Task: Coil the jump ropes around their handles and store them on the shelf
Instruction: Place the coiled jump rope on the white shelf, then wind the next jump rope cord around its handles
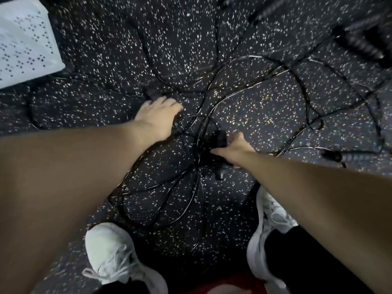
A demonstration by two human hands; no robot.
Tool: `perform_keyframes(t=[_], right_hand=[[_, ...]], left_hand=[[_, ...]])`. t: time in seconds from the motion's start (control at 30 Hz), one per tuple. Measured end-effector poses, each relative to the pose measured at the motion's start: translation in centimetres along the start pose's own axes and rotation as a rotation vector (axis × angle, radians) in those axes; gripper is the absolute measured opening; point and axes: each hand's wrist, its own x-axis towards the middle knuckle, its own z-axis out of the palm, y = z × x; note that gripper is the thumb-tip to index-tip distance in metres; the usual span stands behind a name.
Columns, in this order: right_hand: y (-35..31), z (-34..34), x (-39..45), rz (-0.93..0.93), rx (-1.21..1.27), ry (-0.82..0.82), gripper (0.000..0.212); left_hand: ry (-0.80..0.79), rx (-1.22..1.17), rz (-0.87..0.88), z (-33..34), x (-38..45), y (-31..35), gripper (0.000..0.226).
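Head view shows thin black jump ropes (203, 132) tangled on the speckled dark rubber floor (265, 107). Right hand (233, 145) grips black handles (219, 141); left hand (159, 117) reaches open. Best to pull one rope free slowly before coiling.

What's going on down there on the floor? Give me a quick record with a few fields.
Place: dark speckled gym floor
Jump ropes: thin black cords sprawled in a tangle
Left hand: reaching onto the cords, grip unclear
Right hand: grips a black handle
Spare handle: lying at right
Feet: white sneakers
Coiling: not yet done
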Motion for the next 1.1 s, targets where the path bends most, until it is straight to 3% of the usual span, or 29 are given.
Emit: perform_keyframes(t=[0.1,0.27,0.47,0.63,0.73,0.87,0.97,1.1], right_hand=[[0.4,0.9,0.9,0.043,0.006,-0.026,0.067],[1.0,0.9,1.0,0.009,0.124,0.011,0.044],[0.9,-2.2,-0.1,0.074,0.497,0.071,0.029],[0.1,-5.0,-2.5,0.056,0.735,0.112,0.031],[-1.0,-6.4,-4.9,0.057,0.795,0.129,0.043],[-3.1,-8.3,-9.1,0.037,0.808,0.116,0.04],[-4.6,-9.9,-12.5,-0.037,0.885,0.131,0.028],[-5.7,-12.4,-17.3,-0.121,0.984,0.146,0.026]], left_hand=[[-0.058,0.143,0.023,1.1,1.3,-0.6,0.07],[-0.02,0.372,0.074,1.4,1.3,-0.9,0.051],[-0.029,0.268,-0.051,1.7,-0.2,-2.6,0.042],[-0.007,-0.223,-0.298,0.3,-3.7,-2.7,0.05],[-0.013,-0.451,-0.477,-1.5,-6.0,-2.5,0.055],[0.133,-1.147,-0.731,-4.2,-9.2,-2.7,0.061],[0.222,-1.596,-0.753,-7.8,-11.9,-2.6,0.044],[0.309,-1.774,-0.652,-12.8,-16.5,-1.1,0.023]])
